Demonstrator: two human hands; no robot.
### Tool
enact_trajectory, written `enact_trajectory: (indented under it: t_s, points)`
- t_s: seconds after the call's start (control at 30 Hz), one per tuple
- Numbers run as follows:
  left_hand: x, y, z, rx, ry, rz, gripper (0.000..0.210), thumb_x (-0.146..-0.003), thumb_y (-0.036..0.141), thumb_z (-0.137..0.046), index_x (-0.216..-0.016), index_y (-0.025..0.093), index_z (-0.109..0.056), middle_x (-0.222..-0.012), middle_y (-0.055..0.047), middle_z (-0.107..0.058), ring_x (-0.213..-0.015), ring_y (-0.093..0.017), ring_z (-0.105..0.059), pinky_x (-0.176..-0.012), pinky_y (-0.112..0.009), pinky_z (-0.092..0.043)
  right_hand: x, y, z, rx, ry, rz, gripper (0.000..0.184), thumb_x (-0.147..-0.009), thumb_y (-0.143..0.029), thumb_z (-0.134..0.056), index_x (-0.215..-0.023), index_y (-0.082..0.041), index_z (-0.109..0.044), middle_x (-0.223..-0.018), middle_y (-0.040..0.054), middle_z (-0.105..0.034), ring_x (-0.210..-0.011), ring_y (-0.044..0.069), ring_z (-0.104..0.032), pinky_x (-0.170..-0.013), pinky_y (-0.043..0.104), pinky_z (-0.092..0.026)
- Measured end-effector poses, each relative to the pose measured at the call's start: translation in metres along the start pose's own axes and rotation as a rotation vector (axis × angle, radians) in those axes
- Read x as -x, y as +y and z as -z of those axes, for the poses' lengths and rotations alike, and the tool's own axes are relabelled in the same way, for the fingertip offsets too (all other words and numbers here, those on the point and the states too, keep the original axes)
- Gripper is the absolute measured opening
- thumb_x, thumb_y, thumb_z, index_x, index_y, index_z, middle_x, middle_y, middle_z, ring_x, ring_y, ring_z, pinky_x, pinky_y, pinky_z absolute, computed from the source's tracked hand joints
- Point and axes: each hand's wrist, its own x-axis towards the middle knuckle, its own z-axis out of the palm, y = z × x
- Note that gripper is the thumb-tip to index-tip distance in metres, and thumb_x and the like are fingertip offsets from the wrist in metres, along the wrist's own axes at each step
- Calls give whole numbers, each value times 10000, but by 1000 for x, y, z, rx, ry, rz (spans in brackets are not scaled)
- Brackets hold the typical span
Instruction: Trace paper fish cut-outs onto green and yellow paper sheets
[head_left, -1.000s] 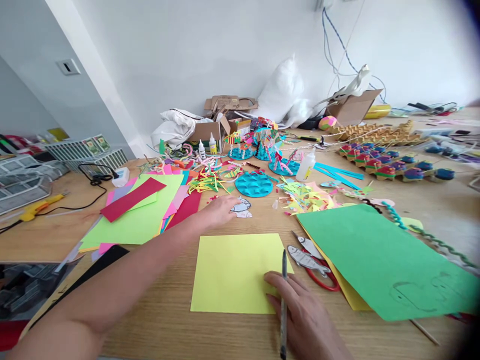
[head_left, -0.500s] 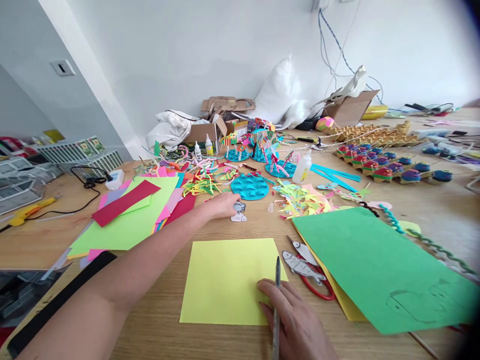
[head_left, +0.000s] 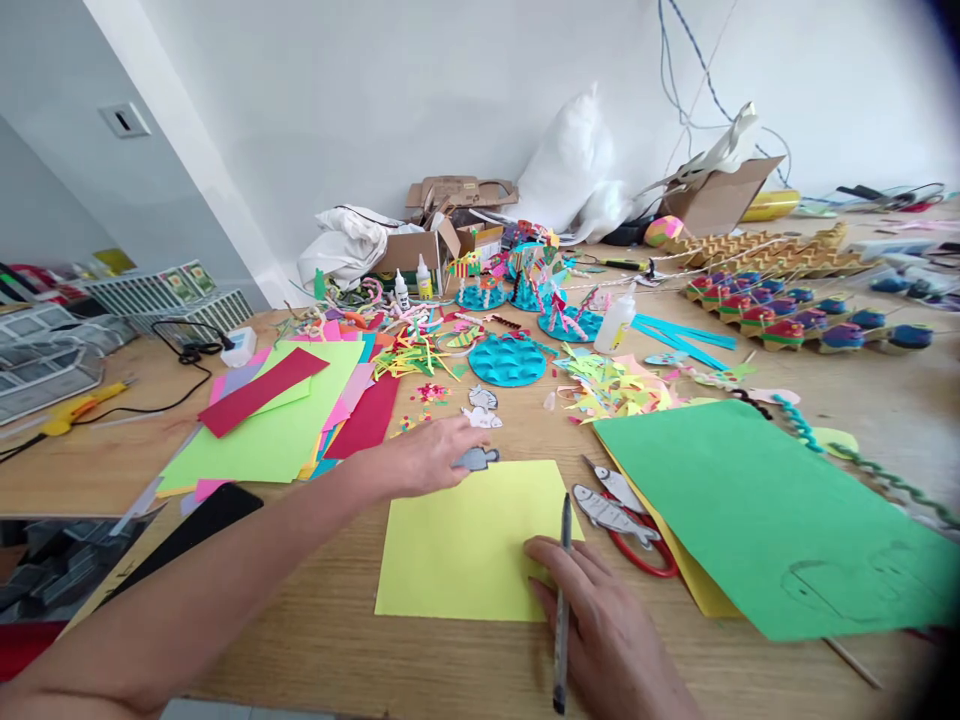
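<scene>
A yellow sheet of paper lies flat before me. My left hand is over its far edge, fingers pinched on a small grey paper cutout that looks like a fish; part of it is under the fingers. Just beyond lie two more paper cutouts, a white one and a striped grey fish. On the sheet's right edge rests my right hand, closed around a pen that points away from me. Beside it, fish cutouts lie on red-handled scissors.
A large green sheet with pencil drawings covers the right side. Coloured papers pile up on the left by a black phone-like slab. Behind are a blue scalloped disc, paper scraps and a glue bottle.
My left hand has come back toward me from the cutouts, bringing the grey one to the yellow sheet's far edge. The right hand still holds the pen. The camera view has shifted slightly.
</scene>
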Motion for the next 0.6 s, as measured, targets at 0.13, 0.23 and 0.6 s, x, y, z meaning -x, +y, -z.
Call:
enact_trajectory:
  t_s: [0.13, 0.23, 0.6]
  points:
    - [32, 18, -14, 14, -52, -59, 333, -806, 115, -534, -1124, 211, -514, -997, -44, -568, -897, -177, -576, -781, -258, -457, -1, 0, 0, -5, -12, -31, 201, -808, -92, -422, -876, -200, -578, -800, 67, -690, -746, 201, -635, -593, 281, -502]
    - [50, 24, -23, 21, -64, -112, 339, -827, 103, -523, -1148, 210, -496, -998, -49, -560, -913, -168, -565, -797, -241, -451, 1, 2, 0, 22, -37, -28, 201, -812, -112, -428, -896, -200, -587, -819, 72, -690, -774, 208, -635, -604, 287, -504]
    - [87, 24, -38, 130, 26, -134, 372, -850, 90, -475, -1213, 168, -475, -1127, -103, -541, -1058, -179, -525, -932, -284, -432, -6, -4, 5, 75, -76, 41, 188, -807, -142, -488, -952, -178, -602, -856, 82, -701, -782, 204, -656, -652, 289, -513]
